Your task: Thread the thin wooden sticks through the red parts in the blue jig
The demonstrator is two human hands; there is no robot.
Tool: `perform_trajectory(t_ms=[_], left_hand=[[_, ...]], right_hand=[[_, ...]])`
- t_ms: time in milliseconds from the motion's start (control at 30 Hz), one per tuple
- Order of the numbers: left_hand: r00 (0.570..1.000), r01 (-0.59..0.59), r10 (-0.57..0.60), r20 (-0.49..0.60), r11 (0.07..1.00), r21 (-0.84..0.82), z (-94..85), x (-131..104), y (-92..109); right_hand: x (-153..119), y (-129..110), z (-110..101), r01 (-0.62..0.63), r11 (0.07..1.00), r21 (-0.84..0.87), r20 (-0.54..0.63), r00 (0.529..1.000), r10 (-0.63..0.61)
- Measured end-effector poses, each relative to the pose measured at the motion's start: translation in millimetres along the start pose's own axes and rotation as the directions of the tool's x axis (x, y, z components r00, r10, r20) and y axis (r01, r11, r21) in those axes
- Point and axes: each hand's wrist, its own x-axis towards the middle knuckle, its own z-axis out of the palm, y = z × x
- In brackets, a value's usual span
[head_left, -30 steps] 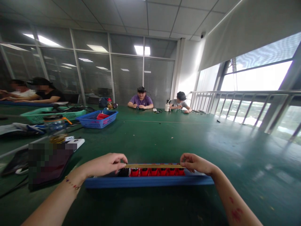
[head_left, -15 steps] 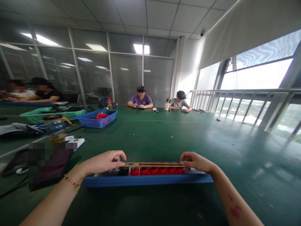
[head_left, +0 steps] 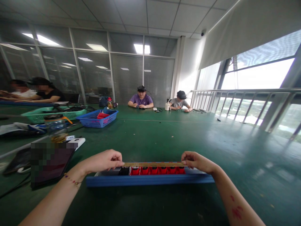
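Note:
My left hand (head_left: pixel 107 160) pinches the left end of several thin, yellowish, straight strips (head_left: pixel 152 164). At their right end, the fingertips of my right hand (head_left: pixel 196 161) are closed on the same strips. They lie level just above a long blue tray (head_left: pixel 150 181), which holds a row of red box-like pieces (head_left: pixel 154 170) and a black piece (head_left: pixel 124 171) at the row's left. The strips partly cover the tops of the pieces, and dark parts show inside the red ones. What the strips are made of I cannot tell.
To the left lie a dark tablet-like slab (head_left: pixel 53 164), a white device (head_left: pixel 81 143) and a glass jar (head_left: pixel 55 128). Beyond are a blue basket (head_left: pixel 96 121) and a green basket (head_left: pixel 35 118). People sit at the table's (head_left: pixel 145 139) far side and far left.
My left hand's index finger has come down and curled closer to the thumb at the strips' end. My right hand has barely moved, and the tray stays in place.

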Motion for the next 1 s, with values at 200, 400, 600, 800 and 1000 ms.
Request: perform_trajectory(t_ms=[200,400,600,800,1000], left_hand=[[1.000,0.026,-0.026,0.008,1.000,-0.003,1.3,-0.1,3.8],[0.999,0.035,-0.034,0.020,0.999,-0.009,2.1,0.1,3.3],[0.999,0.035,-0.035,0.021,0.999,0.022,0.8,-0.5,3.1],[0.999,-0.019,0.024,-0.045,0.994,0.108,-3.3,0.1,4.6],[0.983,-0.089,0.116,-0.142,0.980,0.178,-6.4,-1.3,7.6]], right_hand=[[-0.4,0.8,-0.9,0.005,1.000,-0.022,-0.022,1.000,-0.005],[-0.4,1.2,-1.3,0.007,0.999,-0.046,-0.015,1.000,-0.008],[-1.0,0.9,-1.1,-0.009,0.999,-0.051,-0.006,1.000,0.009],[0.4,-0.6,0.3,-0.012,0.999,-0.052,-0.022,1.000,0.010],[0.6,-0.2,0.6,-0.012,0.999,-0.042,-0.026,1.000,0.011]])
